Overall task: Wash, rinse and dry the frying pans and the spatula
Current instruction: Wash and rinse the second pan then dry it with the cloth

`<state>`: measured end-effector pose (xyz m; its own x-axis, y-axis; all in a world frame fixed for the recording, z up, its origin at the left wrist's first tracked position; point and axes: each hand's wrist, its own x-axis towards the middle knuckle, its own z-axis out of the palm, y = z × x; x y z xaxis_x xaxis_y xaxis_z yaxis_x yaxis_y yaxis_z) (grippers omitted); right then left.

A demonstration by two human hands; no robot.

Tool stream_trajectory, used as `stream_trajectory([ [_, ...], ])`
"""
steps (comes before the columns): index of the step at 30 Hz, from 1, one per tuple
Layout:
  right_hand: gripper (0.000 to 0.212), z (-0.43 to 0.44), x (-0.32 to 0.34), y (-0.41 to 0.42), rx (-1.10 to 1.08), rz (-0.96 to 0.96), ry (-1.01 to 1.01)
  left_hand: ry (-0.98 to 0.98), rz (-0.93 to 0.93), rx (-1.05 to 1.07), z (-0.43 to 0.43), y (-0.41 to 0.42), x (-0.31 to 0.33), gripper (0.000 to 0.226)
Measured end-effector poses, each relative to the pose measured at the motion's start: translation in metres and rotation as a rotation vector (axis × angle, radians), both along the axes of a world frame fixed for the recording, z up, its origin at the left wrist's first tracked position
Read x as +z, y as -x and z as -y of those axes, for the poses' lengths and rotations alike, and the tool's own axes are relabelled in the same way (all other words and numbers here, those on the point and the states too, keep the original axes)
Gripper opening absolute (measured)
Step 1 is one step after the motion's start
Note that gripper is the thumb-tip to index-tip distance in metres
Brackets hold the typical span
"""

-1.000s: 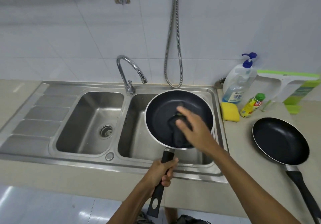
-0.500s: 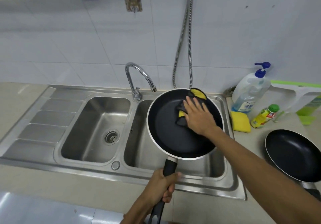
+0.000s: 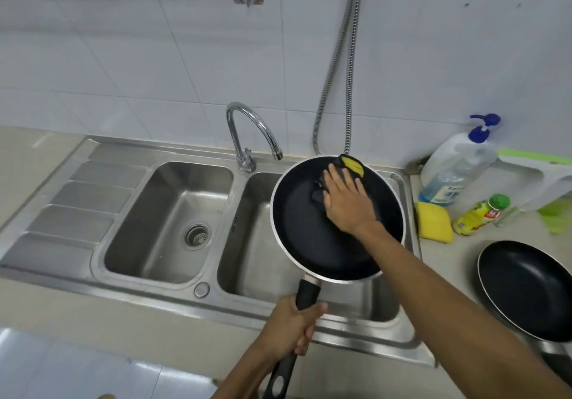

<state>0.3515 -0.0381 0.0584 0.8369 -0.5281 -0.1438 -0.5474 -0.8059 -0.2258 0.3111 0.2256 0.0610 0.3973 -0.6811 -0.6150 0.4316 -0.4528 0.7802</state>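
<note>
- Two hands show. The left hand (image 3: 291,327) is nearest, its fingers curled tight round the black handle (image 3: 307,293) of a frying pan (image 3: 297,231).
- Two pans in all. The frying pan is held above the right basin (image 3: 250,259) and covers most of it. Its right rim overhangs the sink's right edge and its far rim reaches the sink's back edge.
- The second pan (image 3: 526,287) lies on the table (image 3: 445,262) to the right, cut off by the picture's edge. A strip of table runs between it and the sink.
- The right hand (image 3: 346,202) lies in the frying pan's far half, fingers straight and spread, pressing one black-and-yellow scrubber (image 3: 351,163) against the far rim.
- The sink has two basins. The left basin (image 3: 148,231), with its drain strainer (image 3: 197,234), is well apart from the frying pan, and a ribbed draining board (image 3: 74,206) lies beyond it.
- One yellow sponge (image 3: 433,220) lies just beside the sink's right edge.
- Two bottles stand behind it: a small green-capped bottle (image 3: 479,214) and a pump bottle (image 3: 458,166).
- One tap (image 3: 247,126) arches toward the frying pan's far left rim, and one metal hose (image 3: 340,58) hangs down the wall.
</note>
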Motion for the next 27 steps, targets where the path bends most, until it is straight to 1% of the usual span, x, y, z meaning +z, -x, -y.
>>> stream_trajectory([
  [2,0.06,0.028,-0.014,0.035,0.055,-0.02,0.104,0.013,0.008,0.015,0.001,-0.014,-0.003,0.039],
  [4,0.065,0.019,-0.018,0.079,0.105,-0.097,0.065,0.002,0.027,0.029,0.003,-0.025,-0.005,0.036],
  [5,0.061,0.002,-0.021,0.096,0.115,-0.061,-0.036,-0.012,0.045,0.031,0.005,-0.028,-0.005,0.036],
  [6,0.054,-0.022,-0.023,0.11,0.115,-0.04,-0.189,-0.032,0.069,0.022,0.008,-0.028,-0.005,0.036],
  [7,0.048,-0.051,-0.012,0.115,0.124,-0.028,-0.333,-0.053,0.095,-0.003,0.011,-0.028,-0.004,0.035],
  [8,0.047,-0.075,0.001,0.115,0.137,0.037,-0.443,-0.073,0.122,-0.038,0.014,-0.026,-0.002,0.034],
  [10,0.049,-0.101,0.018,0.088,0.153,0.197,-0.554,-0.1,0.149,-0.105,0.018,-0.017,0.003,0.029],
  [11,0.05,-0.098,0.021,0.067,0.159,0.227,-0.555,-0.103,0.133,-0.115,0.019,-0.011,0.006,0.028],
  [12,0.052,-0.089,0.02,0.045,0.165,0.235,-0.499,-0.093,0.104,-0.111,0.02,-0.005,0.007,0.027],
  [14,0.056,-0.051,0.004,0.007,0.125,0.219,-0.25,-0.053,0.067,-0.101,0.021,0.004,0.008,0.029],
  [15,0.057,-0.026,-0.002,-0.003,0.07,0.186,-0.132,-0.04,0.064,-0.107,0.022,0.005,0.009,0.03],
  [16,0.058,-0.002,-0.006,-0.005,0.017,0.127,-0.061,-0.034,0.064,-0.111,0.025,0.003,0.008,0.032],
  [17,0.058,0.019,-0.01,0.001,-0.015,0.07,-0.027,-0.029,0.063,-0.109,0.027,-0.001,0.006,0.034],
  [19,0.06,0.048,-0.018,0.032,0.008,0.011,0.022,-0.016,0.071,-0.107,0.028,-0.013,0.002,0.036],
  [21,0.065,0.055,-0.022,0.075,0.055,-0.02,0.087,-0.014,0.077,-0.112,0.028,-0.022,0.001,0.039],
  [22,0.065,0.047,-0.025,0.096,0.076,-0.031,0.099,-0.018,0.079,-0.114,0.028,-0.025,0.0,0.041],
  [23,0.062,0.029,-0.028,0.115,0.1,-0.025,0.059,-0.019,0.081,-0.117,0.027,-0.027,-0.002,0.043],
  [25,0.056,-0.027,-0.023,0.134,0.125,-0.004,-0.183,-0.022,0.1,-0.138,0.025,-0.027,-0.004,0.047],
  [27,0.053,-0.075,-0.007,0.128,0.1,0.07,-0.388,-0.031,0.142,-0.185,0.025,-0.022,-0.002,0.047],
])
